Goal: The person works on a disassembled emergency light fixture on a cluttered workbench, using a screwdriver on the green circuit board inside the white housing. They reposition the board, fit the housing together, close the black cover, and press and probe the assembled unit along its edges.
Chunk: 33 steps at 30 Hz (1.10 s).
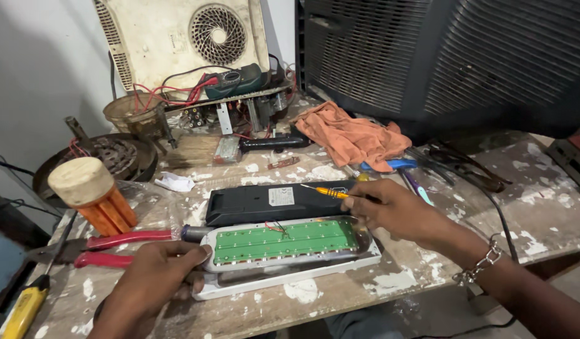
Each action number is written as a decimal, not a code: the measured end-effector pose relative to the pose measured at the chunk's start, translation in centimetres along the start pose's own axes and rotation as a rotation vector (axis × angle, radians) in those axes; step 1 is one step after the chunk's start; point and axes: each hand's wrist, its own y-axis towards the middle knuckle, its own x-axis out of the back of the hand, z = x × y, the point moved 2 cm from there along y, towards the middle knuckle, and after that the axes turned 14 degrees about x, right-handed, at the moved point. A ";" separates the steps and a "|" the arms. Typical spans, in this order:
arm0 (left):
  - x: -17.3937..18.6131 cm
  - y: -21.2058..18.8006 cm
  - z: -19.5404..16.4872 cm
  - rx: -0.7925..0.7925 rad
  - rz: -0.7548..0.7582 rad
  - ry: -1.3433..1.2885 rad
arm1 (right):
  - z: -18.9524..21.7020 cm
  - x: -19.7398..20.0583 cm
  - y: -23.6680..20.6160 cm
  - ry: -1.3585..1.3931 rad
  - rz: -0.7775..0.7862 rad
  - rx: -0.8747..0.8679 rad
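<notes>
Two hands at opened lamp housing (pixel 290 267): left hand (pixel 153 276) clamps its end, steadying; right hand (pixel 397 210) pinches yellow screwdriver (pixel 327 191) above green circuit board (pixel 284 240), tip clear.

Bare tabletop (pixel 541 207) at right gives free room. Pliers (pixel 108 248) and spool (pixel 92 194) crowd the left approach; black cover (pixel 271 202) and rag (pixel 349 135) block behind the lamp (pixel 284 254) (front edge open, approx.).

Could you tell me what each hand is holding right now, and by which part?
The right hand holds a small orange screwdriver by its handle end. The left hand grips the opened lamp housing at its left end.
</notes>
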 end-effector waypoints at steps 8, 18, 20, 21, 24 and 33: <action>0.0 -1.8 -1.1 -0.208 0.031 0.112 | 1.2 0.0 -0.1 -0.268 0.099 0.245; 0.5 -2.0 -0.9 -0.275 0.099 0.252 | 2.9 -0.4 -1.8 -0.336 0.095 0.320; 0.5 -1.9 -0.5 -0.218 0.141 0.295 | 3.0 -0.5 -2.1 -0.334 0.073 0.360; 0.4 -2.0 -0.3 -0.190 0.161 0.316 | 3.0 -0.5 -2.2 -0.333 0.062 0.380; -0.1 -3.1 -0.2 -0.261 0.235 0.290 | 2.5 -0.7 -2.3 -0.227 0.027 0.335; -0.7 -7.4 -4.2 -0.277 -0.107 0.621 | 1.9 -1.1 -2.5 -0.237 -0.027 0.446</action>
